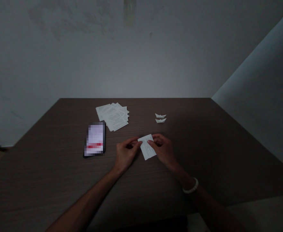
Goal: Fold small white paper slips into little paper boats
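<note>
Between my two hands is a small sheet of white paper [147,150] with lines of print, tilted a little. My left hand [128,152] pinches its left edge, thumb on top and fingers behind. At the upper right part of the sheet, my right hand [164,149] grips it with the thumb pressed on the printed face. The fingertips under the paper are hidden. Beyond my right hand lie two small folded paper boats [160,120], one just behind the other.
A fanned stack of printed paper sheets [113,116] lies at the back left of the dark wooden table [59,170]. Nearer me is a phone [94,139] with a blurred, lit screen. A grey wall [141,64] rises behind the table.
</note>
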A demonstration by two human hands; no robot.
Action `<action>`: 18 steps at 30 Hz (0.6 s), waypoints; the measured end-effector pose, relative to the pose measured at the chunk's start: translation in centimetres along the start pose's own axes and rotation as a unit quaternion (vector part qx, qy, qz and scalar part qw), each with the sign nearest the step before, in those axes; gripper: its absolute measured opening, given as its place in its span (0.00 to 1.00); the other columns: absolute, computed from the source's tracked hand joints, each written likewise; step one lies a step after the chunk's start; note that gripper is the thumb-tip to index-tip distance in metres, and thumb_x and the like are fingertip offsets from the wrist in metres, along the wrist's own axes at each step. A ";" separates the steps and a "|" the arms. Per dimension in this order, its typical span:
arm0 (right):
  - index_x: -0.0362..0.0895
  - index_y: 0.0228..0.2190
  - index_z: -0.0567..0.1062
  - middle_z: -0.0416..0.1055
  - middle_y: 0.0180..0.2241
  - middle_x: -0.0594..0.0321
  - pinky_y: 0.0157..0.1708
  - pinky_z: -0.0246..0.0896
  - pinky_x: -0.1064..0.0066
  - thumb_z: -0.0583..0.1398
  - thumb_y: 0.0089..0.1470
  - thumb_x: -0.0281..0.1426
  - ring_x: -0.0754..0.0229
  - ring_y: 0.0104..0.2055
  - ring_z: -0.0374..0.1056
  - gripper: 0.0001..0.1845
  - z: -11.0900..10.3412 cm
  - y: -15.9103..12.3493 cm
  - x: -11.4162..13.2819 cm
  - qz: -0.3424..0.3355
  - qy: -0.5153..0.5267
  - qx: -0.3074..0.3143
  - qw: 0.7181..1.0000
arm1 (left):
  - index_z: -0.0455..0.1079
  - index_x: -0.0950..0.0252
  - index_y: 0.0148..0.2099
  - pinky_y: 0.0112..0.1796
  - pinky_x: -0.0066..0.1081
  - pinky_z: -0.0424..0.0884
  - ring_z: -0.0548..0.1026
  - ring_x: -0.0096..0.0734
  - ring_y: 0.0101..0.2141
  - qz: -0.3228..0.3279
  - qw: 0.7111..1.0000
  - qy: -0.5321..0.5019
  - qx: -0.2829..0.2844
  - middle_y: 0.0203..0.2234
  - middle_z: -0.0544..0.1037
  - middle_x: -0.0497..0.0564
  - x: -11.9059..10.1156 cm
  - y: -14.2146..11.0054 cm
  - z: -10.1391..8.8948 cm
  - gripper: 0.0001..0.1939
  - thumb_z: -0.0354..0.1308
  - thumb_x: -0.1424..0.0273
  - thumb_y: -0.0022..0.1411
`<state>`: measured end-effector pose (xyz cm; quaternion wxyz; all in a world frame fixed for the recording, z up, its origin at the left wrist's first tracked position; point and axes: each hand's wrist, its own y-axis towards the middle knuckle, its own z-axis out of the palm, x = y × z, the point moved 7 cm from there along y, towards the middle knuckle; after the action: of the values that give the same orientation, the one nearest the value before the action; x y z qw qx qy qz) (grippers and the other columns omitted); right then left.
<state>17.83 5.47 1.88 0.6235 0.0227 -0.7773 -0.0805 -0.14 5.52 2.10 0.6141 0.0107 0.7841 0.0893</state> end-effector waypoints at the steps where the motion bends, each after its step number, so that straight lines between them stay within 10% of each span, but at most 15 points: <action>1: 0.44 0.35 0.75 0.75 0.24 0.62 0.23 0.64 0.73 0.64 0.51 0.38 0.60 0.25 0.72 0.12 0.0 0.0 0.1 0.000 -0.004 -0.002 1.000 | 0.79 0.68 0.39 0.27 0.26 0.75 0.78 0.31 0.26 -0.005 1.000 -0.004 -0.001 0.26 0.81 0.52 0.0 0.0 0.0 0.14 0.65 0.63 0.53; 18: 0.44 0.37 0.73 0.72 0.22 0.65 0.23 0.62 0.73 0.63 0.52 0.38 0.61 0.24 0.69 0.13 0.1 -0.1 -0.1 -0.009 -0.021 0.003 1.000 | 0.79 0.67 0.38 0.28 0.27 0.75 0.78 0.31 0.25 0.027 0.999 0.030 -0.019 0.27 0.82 0.52 -0.3 -0.1 -0.3 0.12 0.65 0.63 0.54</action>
<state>17.74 5.37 1.77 0.6066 0.0300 -0.7899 -0.0847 -0.34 5.32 2.40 0.5878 0.0176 0.7997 0.1210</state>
